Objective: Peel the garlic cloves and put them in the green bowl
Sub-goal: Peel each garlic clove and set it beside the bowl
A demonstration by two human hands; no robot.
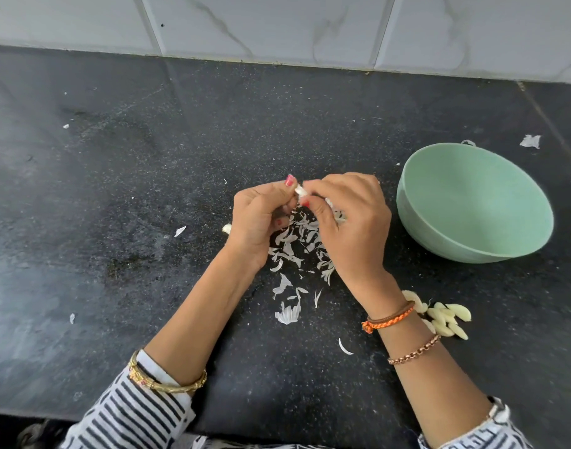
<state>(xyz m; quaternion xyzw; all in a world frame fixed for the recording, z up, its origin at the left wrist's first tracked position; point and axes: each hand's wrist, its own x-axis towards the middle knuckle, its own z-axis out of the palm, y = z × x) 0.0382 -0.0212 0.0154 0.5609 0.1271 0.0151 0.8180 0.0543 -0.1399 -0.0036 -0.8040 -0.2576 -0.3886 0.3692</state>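
Observation:
Both hands meet over the middle of the black counter. My left hand (pixel 256 218) and my right hand (pixel 349 222) pinch one small white garlic clove (pixel 300 190) between their fingertips, a little above the counter. The green bowl (pixel 439 228) stands to the right of my right hand; no cloves show inside it. A heap of several peeled cloves (pixel 446 317) lies on the counter beside my right wrist. One more clove (pixel 226 228) peeks out at the left of my left hand.
Thin white garlic skins (pixel 290 254) are scattered under and in front of my hands. Stray scraps (pixel 530 140) lie near the bowl and at the far left. A white tiled wall (pixel 277 24) borders the back of the black counter (pixel 115 189).

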